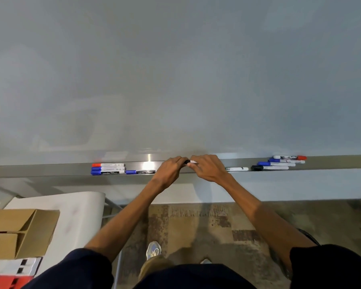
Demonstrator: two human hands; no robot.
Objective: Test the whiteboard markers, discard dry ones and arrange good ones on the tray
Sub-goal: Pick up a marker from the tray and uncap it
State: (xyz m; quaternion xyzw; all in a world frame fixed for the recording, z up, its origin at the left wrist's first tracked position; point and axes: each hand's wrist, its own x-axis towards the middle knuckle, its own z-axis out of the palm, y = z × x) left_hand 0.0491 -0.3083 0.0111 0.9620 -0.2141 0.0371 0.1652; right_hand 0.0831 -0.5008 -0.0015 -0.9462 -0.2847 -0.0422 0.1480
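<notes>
At the whiteboard tray (50, 170), gripping one marker (190, 162) with curled fingers of left hand (172, 168) and right hand (206, 167), spare markers (107, 168) either side.

Looks like an office or meeting room. Wide whiteboard (175, 69) filling most of the wall (300, 184), with a metal tray (40, 170) along its foot. On the tray, groups of markers (108, 168) capped red, blue and black. Underfoot, carpet (196, 226) in mottled brown and grey squares, of the kind laid in workplaces. At the left, a white table (81, 215) with an open cardboard box (19, 232) on it.
</notes>
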